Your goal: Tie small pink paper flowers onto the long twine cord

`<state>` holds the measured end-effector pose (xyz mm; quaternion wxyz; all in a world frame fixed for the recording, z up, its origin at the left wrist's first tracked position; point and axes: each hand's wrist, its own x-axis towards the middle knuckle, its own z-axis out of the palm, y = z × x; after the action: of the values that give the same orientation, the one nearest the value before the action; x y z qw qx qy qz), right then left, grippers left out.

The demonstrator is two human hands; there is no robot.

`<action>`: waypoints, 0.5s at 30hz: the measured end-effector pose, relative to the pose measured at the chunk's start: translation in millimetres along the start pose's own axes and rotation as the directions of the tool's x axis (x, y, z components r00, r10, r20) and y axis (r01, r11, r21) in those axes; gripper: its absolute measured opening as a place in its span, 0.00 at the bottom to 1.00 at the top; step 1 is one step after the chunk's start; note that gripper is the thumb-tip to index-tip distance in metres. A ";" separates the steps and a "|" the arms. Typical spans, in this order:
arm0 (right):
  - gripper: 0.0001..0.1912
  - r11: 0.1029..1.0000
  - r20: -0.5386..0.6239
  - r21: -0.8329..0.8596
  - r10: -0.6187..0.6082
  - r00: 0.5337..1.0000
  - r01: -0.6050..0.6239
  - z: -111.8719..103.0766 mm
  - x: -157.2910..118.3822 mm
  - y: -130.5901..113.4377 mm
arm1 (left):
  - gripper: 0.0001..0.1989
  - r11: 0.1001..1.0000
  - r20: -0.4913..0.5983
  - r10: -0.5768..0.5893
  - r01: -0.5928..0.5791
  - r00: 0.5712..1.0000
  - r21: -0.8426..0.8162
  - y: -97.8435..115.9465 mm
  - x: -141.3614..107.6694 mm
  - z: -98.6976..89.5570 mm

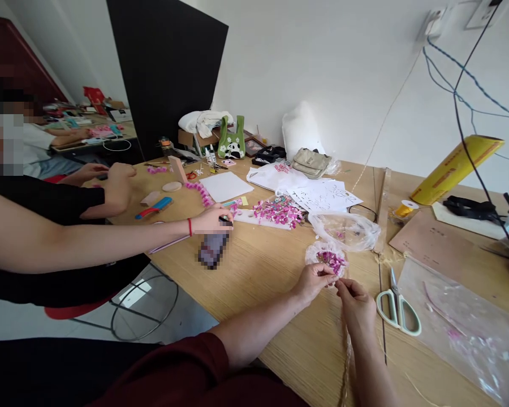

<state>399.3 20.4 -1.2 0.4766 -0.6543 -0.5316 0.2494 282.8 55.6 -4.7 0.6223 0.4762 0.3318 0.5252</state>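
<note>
purple petals (333, 261) lie in a small white pouch (311, 252) on the wooden table (275, 260), just beyond the person's 2 hands. left hand (316, 284) and right hand (358, 302) both have fingertips pinched together near the pouch's close edge; what they grip, i cannot tell. 1 pair of pale-handled scissors (394, 305) lies beside the right hand.

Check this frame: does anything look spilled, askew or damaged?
Nothing looks clearly damaged. The one untidy spot is the loose heap of small, petal-like pink and purple pieces on the flat white sheet, beyond the bare left hand. They lie strewn without a container, resembling a spill, though possibly deliberate.
</note>
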 end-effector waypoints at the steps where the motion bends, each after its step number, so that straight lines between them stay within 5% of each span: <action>1: 0.17 0.999 0.010 0.045 0.017 1.000 -0.018 1.2 -0.5 -1.5 | 0.16 1.000 -0.009 0.012 -0.012 1.000 0.014 0.9 0.0 0.3; 7: 0.13 0.913 0.124 0.386 0.091 0.988 -0.132 6.3 -5.3 -11.4 | 0.14 0.998 -0.013 0.042 -0.042 0.999 0.046 6.4 -1.8 0.9; 15: 0.13 0.660 0.319 0.653 0.206 0.925 -0.372 6.5 -8.0 -12.9 | 0.13 0.978 0.077 0.161 -0.170 0.984 0.121 9.7 -0.7 -1.9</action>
<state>385.5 15.1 6.1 0.5819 -0.4685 -0.3334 0.5751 277.7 55.4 3.7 0.5555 0.5583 0.3029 0.5366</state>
